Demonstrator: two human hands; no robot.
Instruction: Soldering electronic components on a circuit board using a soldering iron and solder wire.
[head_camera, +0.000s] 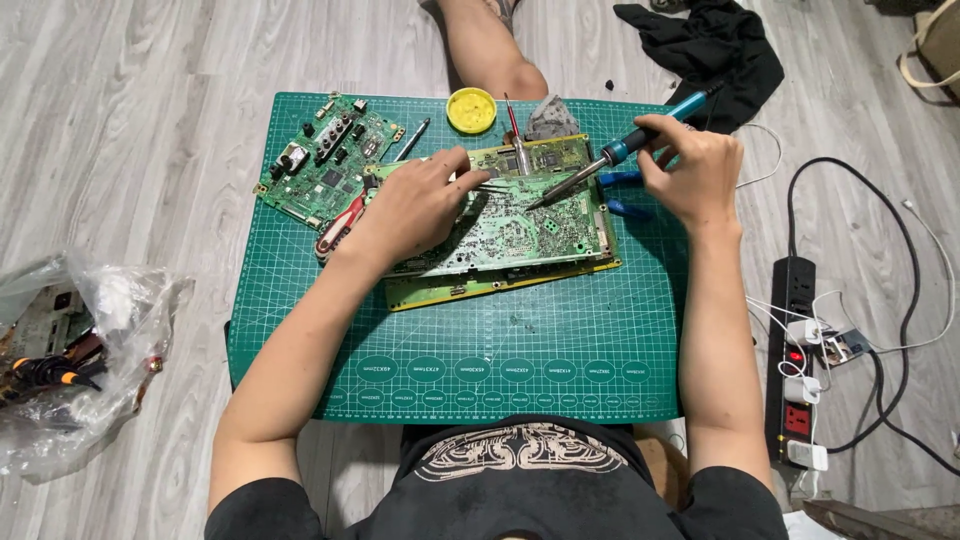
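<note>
my right hand (690, 170) grips the iron (610, 155) (tip on the board (520, 225)); left hand (415, 205) pinches tweezers (492, 186) near the mat's (300, 330) far edge.

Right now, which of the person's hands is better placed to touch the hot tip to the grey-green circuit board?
The right hand, probably: it already grips the blue-handled soldering iron, whose tip sits over the grey-green circuit board. The left hand is busy holding thin metal tweezers on that board.
</note>
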